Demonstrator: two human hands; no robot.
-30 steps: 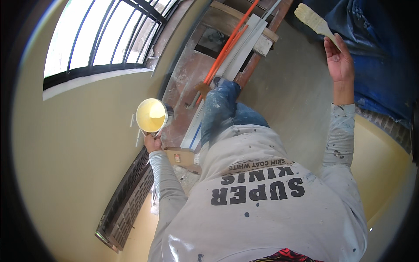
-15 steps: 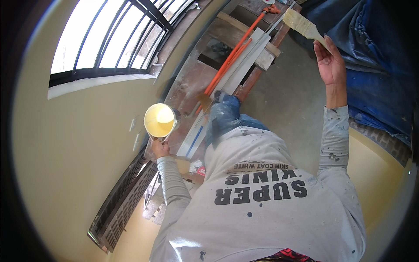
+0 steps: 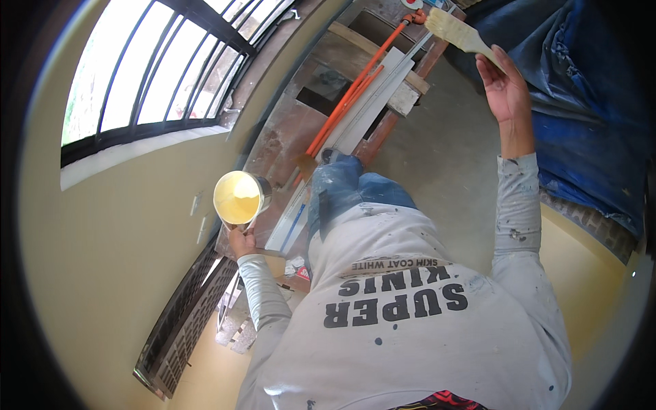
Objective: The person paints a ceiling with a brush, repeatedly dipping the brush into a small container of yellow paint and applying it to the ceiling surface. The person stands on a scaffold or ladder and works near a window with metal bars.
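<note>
The paint (image 3: 244, 206) is yellow, the brush (image 3: 459, 34) cream, the tarp (image 3: 577, 157) blue

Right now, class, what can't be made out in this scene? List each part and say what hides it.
In the head view:
- Brush handle's end: hidden by the right hand.
- Bucket underside: hidden by its own body.
- Window top: cut off by the upper edge.
- Whatever is under the tarp: covered by it.

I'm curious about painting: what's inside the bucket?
Yellow paint-like stuff is inside the bucket, held by the left hand. It covers the bottom, so I can't see underneath.
</note>
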